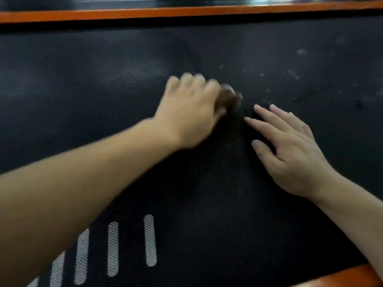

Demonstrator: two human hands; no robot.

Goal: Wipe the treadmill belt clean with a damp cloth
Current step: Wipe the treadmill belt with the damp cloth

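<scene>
Black dimpled rubber fills almost the whole view: the treadmill belt (207,204) lies flat under both arms, between an orange side rail (186,12) at the far edge and a second orange rail (352,276) whose corner shows at the near right. Wiping it well, I judge, calls for long overlapping strokes with firm downward pressure, since the pitted texture will trap dust. Working from the grey haze toward the cleaner dark ground avoids dragging dirt back. At the near left sit white printed stripes (113,248), well apart from the work.

The left hand (186,112) reaches to mid-belt, fingers curled over and clutching the cloth (229,99). It is smeared by blur, so the exact grip cannot be told. The right hand (290,150) lies just beside it, released, fingers straight and spread flat on the rubber, holding nothing. As a brace it should press lightly so the belt does not creep under the strokes.

The cloth shows only as a small dark brownish wad poking out past the left knuckles, touching the belt. Whether it is damp cannot be seen. A pale dusty patch (134,79) lies to its left and scattered light specks (294,73) to its right, both unwiped by the look of them.
</scene>
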